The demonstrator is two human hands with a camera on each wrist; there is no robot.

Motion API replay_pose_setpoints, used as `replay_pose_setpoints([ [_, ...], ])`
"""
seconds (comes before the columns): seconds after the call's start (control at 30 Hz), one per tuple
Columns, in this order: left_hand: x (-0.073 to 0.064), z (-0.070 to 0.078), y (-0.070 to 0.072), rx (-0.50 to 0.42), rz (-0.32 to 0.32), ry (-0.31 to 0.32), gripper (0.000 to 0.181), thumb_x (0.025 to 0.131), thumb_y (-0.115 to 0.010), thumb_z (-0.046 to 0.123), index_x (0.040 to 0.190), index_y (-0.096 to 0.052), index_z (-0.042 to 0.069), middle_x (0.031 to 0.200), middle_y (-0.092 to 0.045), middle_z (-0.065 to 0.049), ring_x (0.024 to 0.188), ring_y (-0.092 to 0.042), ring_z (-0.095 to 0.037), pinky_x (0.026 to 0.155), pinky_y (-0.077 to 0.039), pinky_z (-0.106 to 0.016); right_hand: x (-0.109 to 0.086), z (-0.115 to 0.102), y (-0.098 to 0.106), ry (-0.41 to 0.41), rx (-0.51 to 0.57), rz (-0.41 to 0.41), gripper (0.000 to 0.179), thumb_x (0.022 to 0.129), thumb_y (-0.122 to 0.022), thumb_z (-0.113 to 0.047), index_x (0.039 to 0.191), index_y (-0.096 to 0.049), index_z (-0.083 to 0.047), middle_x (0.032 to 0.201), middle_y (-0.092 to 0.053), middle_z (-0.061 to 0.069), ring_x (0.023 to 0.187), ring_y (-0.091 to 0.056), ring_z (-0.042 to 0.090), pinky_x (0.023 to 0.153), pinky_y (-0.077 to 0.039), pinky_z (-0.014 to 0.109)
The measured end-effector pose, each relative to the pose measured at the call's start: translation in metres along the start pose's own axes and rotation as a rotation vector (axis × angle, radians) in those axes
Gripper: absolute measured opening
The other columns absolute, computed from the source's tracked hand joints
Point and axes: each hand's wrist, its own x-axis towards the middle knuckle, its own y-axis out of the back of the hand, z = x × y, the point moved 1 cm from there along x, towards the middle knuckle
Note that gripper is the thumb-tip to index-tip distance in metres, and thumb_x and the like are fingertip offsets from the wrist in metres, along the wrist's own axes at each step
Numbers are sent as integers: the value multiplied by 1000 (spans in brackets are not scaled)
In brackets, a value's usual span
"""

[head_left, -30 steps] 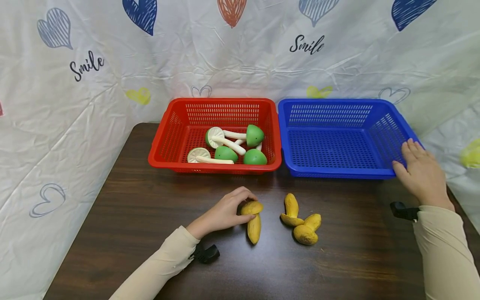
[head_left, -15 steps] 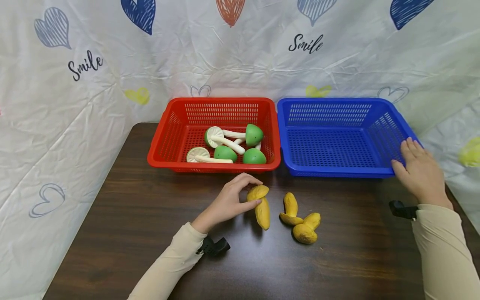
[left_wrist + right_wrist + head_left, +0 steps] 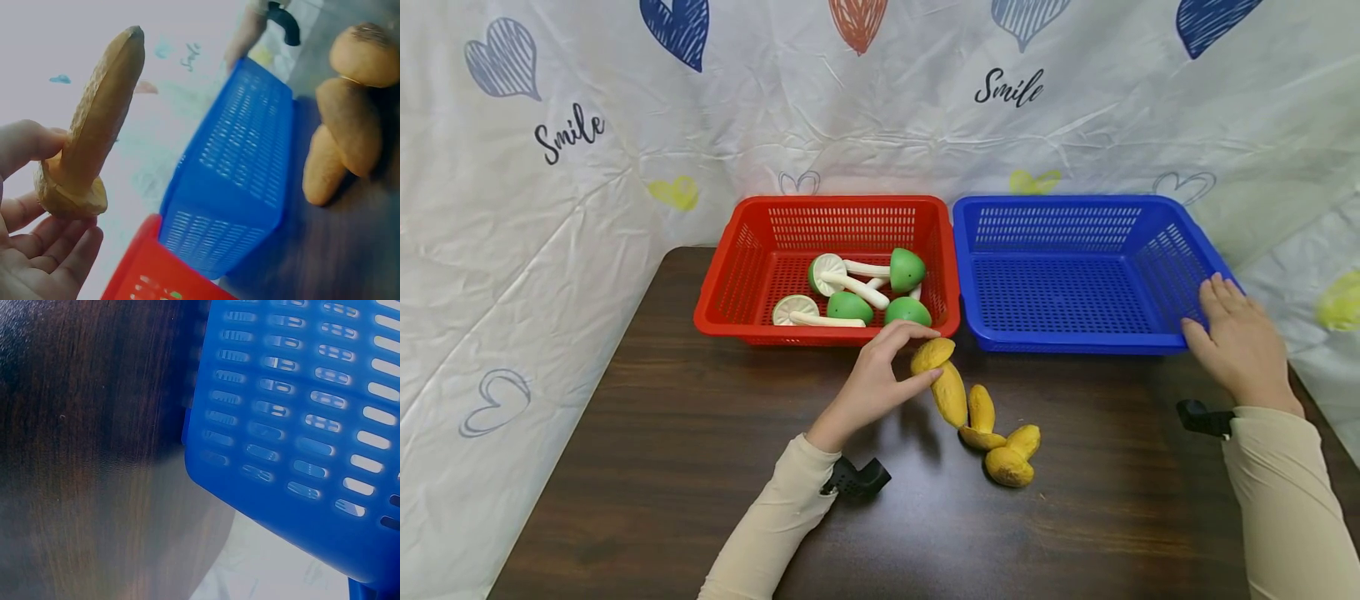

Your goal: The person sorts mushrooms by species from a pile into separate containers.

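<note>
My left hand (image 3: 876,379) pinches a yellow toy mushroom (image 3: 950,393) by its cap, holding it above the table in front of the red basket. In the left wrist view the thumb and fingers grip the mushroom's cap end (image 3: 72,194), its stem pointing up. Two more yellow mushrooms, one with its stem up (image 3: 981,408) and one lying tilted (image 3: 1011,467), touch each other on the table just right of it. My right hand (image 3: 1240,346) rests with straight fingers on the right rim of the blue basket (image 3: 1075,343). Out of sight in the right wrist view are the right fingers.
A red basket (image 3: 827,335) with several green-capped, white-stemmed mushrooms (image 3: 907,271) stands left of the blue one, their rims meeting. Behind both hangs a white cloth (image 3: 880,108) with hearts printed on it. Dark wooden table (image 3: 647,483) lies in front.
My left hand has lifted the yellow mushroom off the table and carried it forward and to the right, its stem swinging rightward. The right hand stays on the blue basket's rim.
</note>
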Motion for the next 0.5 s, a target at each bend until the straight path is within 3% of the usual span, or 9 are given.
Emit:
replay_pose_setpoints([
  [0.5, 40, 6, -14, 42, 134, 25, 39, 81, -74, 13, 116, -60, 4, 112, -57, -8, 102, -53, -15, 79, -49, -22, -1, -2, 0, -3, -15, 22, 59, 93, -39, -18, 133, -29, 24, 140, -25, 40, 136, -18, 46, 113, -7, 47],
])
